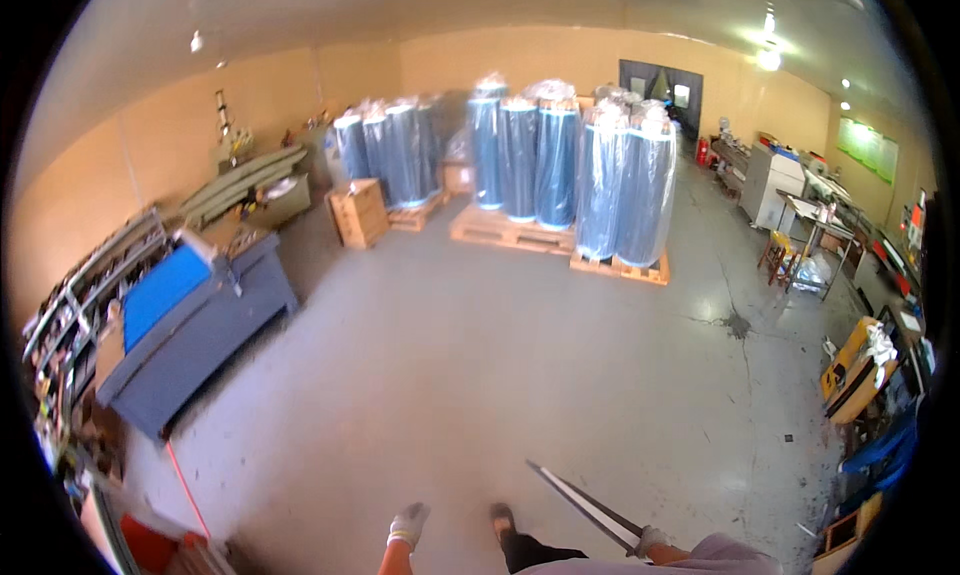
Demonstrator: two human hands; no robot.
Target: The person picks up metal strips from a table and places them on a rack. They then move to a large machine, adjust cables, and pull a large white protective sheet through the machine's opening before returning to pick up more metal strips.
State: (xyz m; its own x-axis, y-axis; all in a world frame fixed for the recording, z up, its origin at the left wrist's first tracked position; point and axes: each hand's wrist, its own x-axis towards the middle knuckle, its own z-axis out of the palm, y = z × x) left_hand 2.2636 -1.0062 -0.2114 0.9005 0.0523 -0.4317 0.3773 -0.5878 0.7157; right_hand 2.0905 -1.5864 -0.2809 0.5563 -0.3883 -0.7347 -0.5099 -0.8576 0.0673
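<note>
My left hand (408,526), in a pale glove with greyish fingertips, hangs at the lower middle. Its fingers look loosely stretched out, and nothing shows in them. To the right, my right hand (652,542), also gloved, is closed around one end of a long narrow strip (585,500) with dark edges and a pale middle. The strip slants away to the far left, above the grey floor (450,395). What the strip is made of I cannot tell. One dark shoe (502,516) shows between my hands.
Tall blue rolls in clear wrap (555,165) stand on wooden pallets (510,230) ahead. At left are a grey bench with a blue top (165,290), shelving (85,285) and a red cord (187,485) on the floor. Worktables (822,227) and a yellow board (855,370) line the right.
</note>
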